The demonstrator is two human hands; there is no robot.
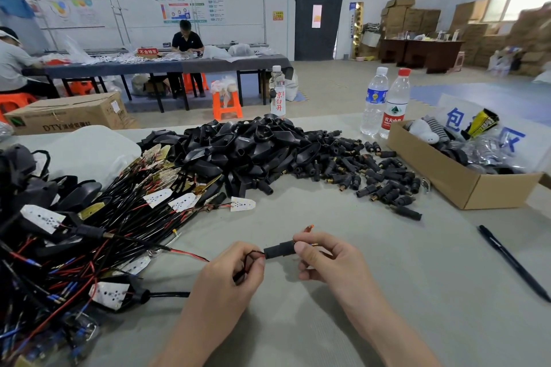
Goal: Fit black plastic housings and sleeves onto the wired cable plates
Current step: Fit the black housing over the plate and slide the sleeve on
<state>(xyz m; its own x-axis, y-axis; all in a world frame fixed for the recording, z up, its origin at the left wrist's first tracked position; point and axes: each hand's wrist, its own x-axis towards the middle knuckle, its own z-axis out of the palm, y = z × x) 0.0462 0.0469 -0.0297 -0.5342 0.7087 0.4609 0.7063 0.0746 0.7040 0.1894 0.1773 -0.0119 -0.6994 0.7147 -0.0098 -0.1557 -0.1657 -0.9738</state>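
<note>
1. Left hand (235,271), lower centre of frame: fingers curled, with thumb and forefinger pinching the red/black wire pair (253,256) right at the left mouth of the sleeve (278,249). Looks like a feed grip, pinched close to the mouth so the wire doesn't buckle.
2. Right hand (325,259): thumb and fingertips clamp the sleeve's right end and hold it level above the table (387,292). A brass tip (313,244) shows just past the thumb, so the wire is probably through or nearly through.
3. The wire trails left into the wired plates (119,217) tangled at left of frame. I can't tell which plate it belongs to.
4. Stock is laid out in an arc within reach. The housings (244,143) are heaped at centre, and the loose sleeves (372,170) spill right from that heap. I'd guess that's so either hand can grab without looking.
5. Cardboard box (465,188), right of frame, has its top open. Inside are clear plastic bags, a striped fabric item, something white and a yellow-black packet. The rest I can't make out, and it doesn't look like line stock.
6. Two water bottles (384,101) stand behind the box. A pen (512,262) lies at lower right, well apart from the work.
</note>
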